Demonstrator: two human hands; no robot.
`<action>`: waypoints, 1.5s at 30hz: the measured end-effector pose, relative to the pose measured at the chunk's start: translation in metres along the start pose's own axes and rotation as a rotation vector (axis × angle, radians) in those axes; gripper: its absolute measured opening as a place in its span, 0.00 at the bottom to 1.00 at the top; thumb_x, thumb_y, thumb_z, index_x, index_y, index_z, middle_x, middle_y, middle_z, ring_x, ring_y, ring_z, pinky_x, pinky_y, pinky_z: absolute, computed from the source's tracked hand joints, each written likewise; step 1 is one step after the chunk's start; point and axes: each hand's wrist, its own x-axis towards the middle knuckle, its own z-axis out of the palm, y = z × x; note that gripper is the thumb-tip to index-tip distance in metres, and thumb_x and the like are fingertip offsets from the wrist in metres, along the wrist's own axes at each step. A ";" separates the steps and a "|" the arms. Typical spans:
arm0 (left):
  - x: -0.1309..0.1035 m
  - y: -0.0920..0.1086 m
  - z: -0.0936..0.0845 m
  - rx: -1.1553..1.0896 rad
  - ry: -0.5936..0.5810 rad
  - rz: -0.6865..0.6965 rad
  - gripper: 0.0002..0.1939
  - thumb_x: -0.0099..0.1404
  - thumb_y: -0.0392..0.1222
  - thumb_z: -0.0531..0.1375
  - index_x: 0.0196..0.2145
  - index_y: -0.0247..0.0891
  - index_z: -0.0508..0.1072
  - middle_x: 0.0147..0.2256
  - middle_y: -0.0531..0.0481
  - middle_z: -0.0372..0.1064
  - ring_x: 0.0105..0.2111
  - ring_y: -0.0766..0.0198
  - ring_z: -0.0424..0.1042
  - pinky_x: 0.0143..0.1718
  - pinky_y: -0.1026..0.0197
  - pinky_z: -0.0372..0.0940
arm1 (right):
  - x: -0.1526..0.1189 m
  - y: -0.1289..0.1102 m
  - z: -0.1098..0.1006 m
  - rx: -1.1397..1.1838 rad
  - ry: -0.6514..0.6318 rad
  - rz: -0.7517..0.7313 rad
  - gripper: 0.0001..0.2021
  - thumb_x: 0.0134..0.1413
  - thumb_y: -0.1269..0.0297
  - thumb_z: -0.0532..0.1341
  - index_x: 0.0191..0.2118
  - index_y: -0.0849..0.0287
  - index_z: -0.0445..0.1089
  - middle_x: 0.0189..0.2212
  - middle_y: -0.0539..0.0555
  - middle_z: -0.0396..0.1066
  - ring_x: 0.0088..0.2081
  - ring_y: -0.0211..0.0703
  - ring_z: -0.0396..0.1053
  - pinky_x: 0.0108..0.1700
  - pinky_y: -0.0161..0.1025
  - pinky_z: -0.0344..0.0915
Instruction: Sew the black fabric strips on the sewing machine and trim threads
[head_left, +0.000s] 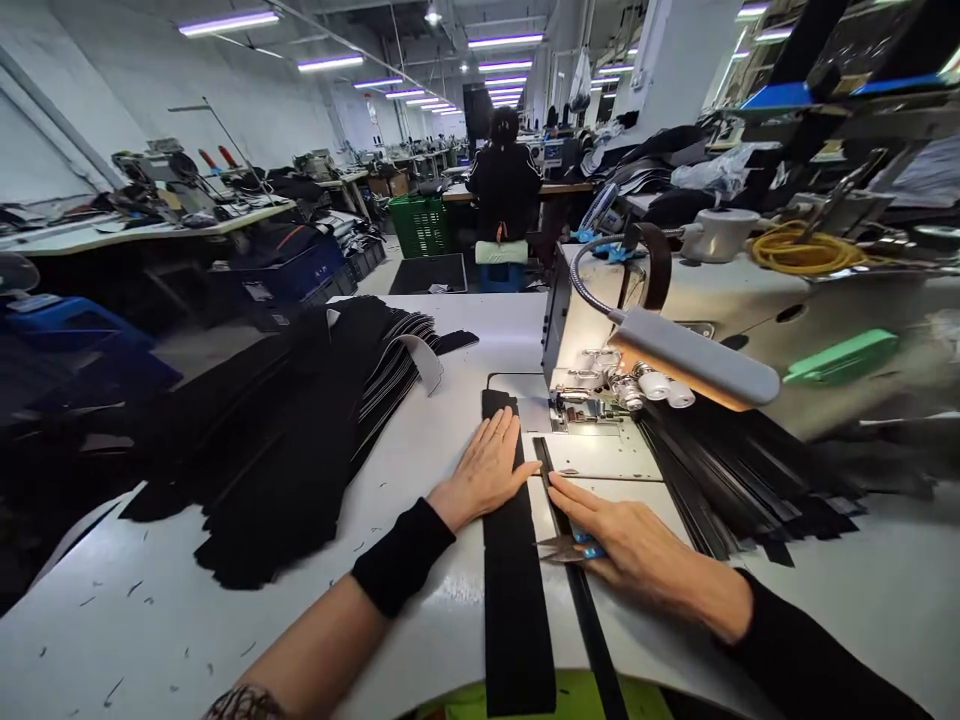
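Note:
My left hand lies flat, fingers stretched, on a wide black fabric strip that runs down over the table's front edge. Beside it, a narrow black strip runs roughly alongside, apart from the wide one. The fingertips of my right hand rest at this narrow strip. Thread snips with blue on the handle are held in that hand, blades pointing left across the narrow strip. Just beyond both hands stands a sewing machine, its needle area lit by a lamp.
A pile of black fabric pieces covers the left of the white table, with thread scraps nearby. Narrow black strips are bundled at right. A green object lies on the machine. Ahead, a person sits near a green crate.

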 end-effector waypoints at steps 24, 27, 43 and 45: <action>0.022 0.036 0.016 0.001 0.231 0.139 0.17 0.68 0.41 0.47 0.48 0.30 0.67 0.48 0.41 0.68 0.49 0.58 0.67 0.48 0.57 0.66 | -0.018 -0.002 0.015 -0.118 0.279 0.014 0.24 0.46 0.77 0.45 0.51 0.70 0.62 0.52 0.66 0.63 0.30 0.43 0.73 0.18 0.34 0.66; 0.023 0.039 0.015 0.038 0.203 0.145 0.17 0.69 0.41 0.45 0.48 0.30 0.66 0.48 0.41 0.68 0.48 0.59 0.67 0.46 0.57 0.66 | -0.016 -0.003 0.014 -0.088 0.264 0.027 0.25 0.46 0.78 0.45 0.53 0.71 0.61 0.52 0.67 0.63 0.26 0.42 0.72 0.18 0.35 0.66; 0.032 0.043 0.016 0.082 0.265 0.172 0.16 0.69 0.40 0.45 0.46 0.30 0.67 0.46 0.43 0.69 0.44 0.59 0.68 0.42 0.59 0.65 | -0.016 0.005 0.010 -0.085 0.241 0.048 0.25 0.44 0.77 0.45 0.51 0.71 0.62 0.52 0.68 0.62 0.28 0.45 0.73 0.20 0.37 0.69; 0.032 0.043 0.017 0.077 0.280 0.172 0.16 0.69 0.40 0.45 0.46 0.30 0.67 0.46 0.43 0.69 0.44 0.59 0.68 0.42 0.58 0.65 | -0.016 0.005 0.009 -0.079 0.229 0.053 0.25 0.45 0.76 0.45 0.51 0.70 0.62 0.52 0.68 0.62 0.28 0.44 0.73 0.21 0.36 0.69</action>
